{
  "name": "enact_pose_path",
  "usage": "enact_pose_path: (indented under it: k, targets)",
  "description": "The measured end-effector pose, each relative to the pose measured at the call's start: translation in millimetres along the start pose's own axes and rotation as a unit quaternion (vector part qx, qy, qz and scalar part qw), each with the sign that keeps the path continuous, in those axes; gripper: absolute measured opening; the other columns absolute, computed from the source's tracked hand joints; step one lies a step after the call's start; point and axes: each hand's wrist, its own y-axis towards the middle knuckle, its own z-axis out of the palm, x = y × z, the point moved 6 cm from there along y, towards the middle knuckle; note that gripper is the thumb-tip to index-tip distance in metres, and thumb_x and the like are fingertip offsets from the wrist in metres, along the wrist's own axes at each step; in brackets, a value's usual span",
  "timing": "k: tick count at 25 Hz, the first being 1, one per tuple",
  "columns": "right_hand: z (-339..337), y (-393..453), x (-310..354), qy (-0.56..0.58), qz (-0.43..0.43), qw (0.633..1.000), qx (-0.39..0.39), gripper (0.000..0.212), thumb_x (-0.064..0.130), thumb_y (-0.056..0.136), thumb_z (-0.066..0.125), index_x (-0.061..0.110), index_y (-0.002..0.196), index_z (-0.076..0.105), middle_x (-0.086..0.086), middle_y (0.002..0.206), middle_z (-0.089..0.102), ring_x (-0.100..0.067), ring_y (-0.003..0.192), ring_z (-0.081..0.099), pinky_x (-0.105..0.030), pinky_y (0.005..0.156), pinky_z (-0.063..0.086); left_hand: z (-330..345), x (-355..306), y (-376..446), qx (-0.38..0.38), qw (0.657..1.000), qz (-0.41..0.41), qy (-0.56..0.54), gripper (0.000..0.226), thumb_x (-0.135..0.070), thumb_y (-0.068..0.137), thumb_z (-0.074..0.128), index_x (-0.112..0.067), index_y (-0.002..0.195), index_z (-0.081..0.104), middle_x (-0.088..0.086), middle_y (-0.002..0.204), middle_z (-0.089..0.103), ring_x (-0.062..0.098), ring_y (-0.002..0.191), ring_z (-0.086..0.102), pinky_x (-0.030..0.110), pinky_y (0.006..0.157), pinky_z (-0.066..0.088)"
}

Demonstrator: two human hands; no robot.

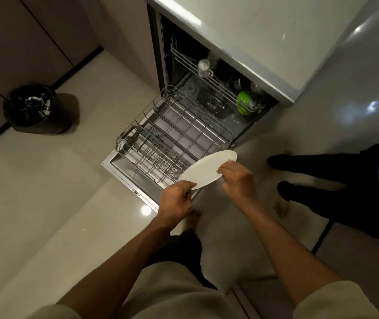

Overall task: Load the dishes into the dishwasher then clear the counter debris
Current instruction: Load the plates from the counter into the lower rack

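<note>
Head camera, looking down: we hold a white plate [206, 170] tilted above the near corner of the pulled-out lower rack [172, 143] of an open dishwasher [158, 54]. Our left hand [175, 200] pinches its near rim; our right hand [236, 178] grips the far edge. A green item [243, 101], perhaps a bowl, sits in the upper rack. A black-lined bin [30, 105] stands well apart on the floor.

The grey countertop [241, 26] hides the far part of the wire upper rack [197, 65]; beside the round green item [243, 101] there, dark dishes are too dim to identify. A second person in black trousers [335, 180] is cut off by the right edge.
</note>
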Motion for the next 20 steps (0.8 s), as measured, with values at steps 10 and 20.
enact_pose_path:
  k: [10, 20]
  targets:
    - [7.5, 40.6, -121.9, 0.024, -0.037, 0.997, 0.056, 0.043, -0.023, 0.047, 0.062, 0.005, 0.076, 0.077, -0.006, 0.079, 0.072, -0.026, 0.074, 0.07, -0.033, 0.064, 0.059, 96.8, -27.5, 66.9, 0.036, 0.993, -0.111, 0.018, 0.029, -0.001, 0.084, 0.067, -0.013, 0.109, 0.076, -0.001, 0.107, 0.075, 0.019, 0.097, 0.07, 0.032, 0.084, 0.057]
    - [56.2, 80.4, -239.6, 0.049, -0.073, 0.987, 0.131, 0.035, -0.009, 0.055, 0.053, 0.006, 0.076, 0.077, -0.005, 0.078, 0.073, -0.026, 0.072, 0.069, -0.03, 0.056, 0.057, 197.7, -31.1, 127.2, 0.056, 0.963, -0.262, 0.044, 0.044, -0.007, 0.084, 0.064, -0.015, 0.128, 0.066, 0.001, 0.13, 0.065, 0.025, 0.118, 0.06, 0.036, 0.096, 0.052]
